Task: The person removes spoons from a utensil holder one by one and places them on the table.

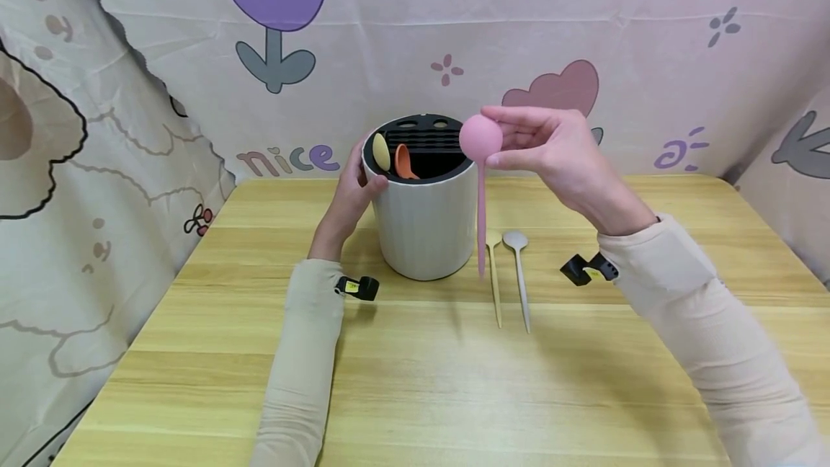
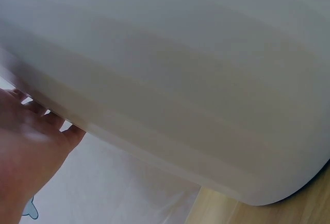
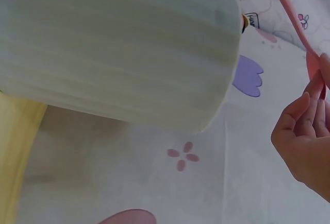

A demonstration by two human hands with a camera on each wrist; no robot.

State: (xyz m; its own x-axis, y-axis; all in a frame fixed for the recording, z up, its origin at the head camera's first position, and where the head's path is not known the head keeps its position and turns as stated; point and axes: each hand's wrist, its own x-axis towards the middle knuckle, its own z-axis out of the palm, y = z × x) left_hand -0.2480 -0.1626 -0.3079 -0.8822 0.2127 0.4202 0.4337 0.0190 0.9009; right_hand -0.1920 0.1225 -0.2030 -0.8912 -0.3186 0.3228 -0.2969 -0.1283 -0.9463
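Near the holder (image 1: pixel 428 229), the right grip (image 1: pixel 560 153), spread bowl-wide, pinches a pink spoon (image 1: pixel 480 139).

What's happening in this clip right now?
A person's left hand holds the side of a white container with a black top. Their right hand pinches a pink spoon by its round bowl, handle hanging down. A yellow utensil and an orange utensil stand in the container. A yellow spoon and a grey spoon lie on the wooden table.
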